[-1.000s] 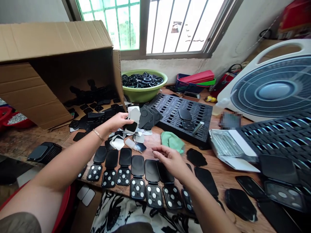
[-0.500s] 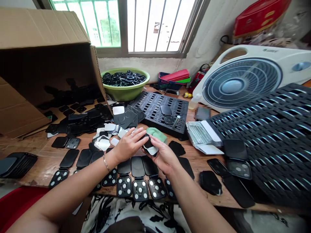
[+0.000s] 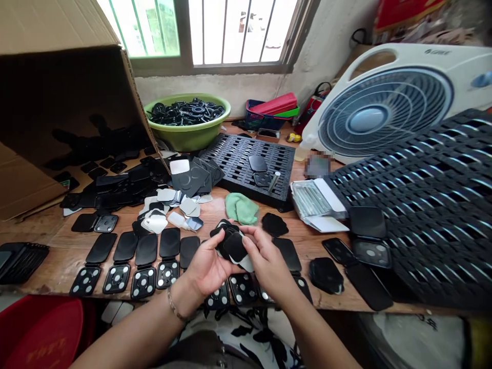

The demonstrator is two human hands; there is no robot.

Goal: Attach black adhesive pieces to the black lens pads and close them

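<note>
While the left hand (image 3: 213, 269) cups a loose stack of black pads (image 3: 232, 243), thumb along its edge and fingers partly hidden beneath, the right hand (image 3: 266, 259) pinches the stack's right side between thumb and fingers. The stack is held above the bench (image 3: 59, 259), on the person's side of the green cloth (image 3: 242, 207), a pale layer showing at its lower edge. Also on the person's side of the cloth, open black cases (image 3: 117, 277) line the bench's front, white dots in their lower halves. Left of the cloth lie loose white pieces (image 3: 154, 221); just right of it, a black pile (image 3: 274, 224). Behind the cloth sits a slatted black tray (image 3: 230, 160) carrying another open case (image 3: 258, 164) and a metal rod (image 3: 274, 182).
</note>
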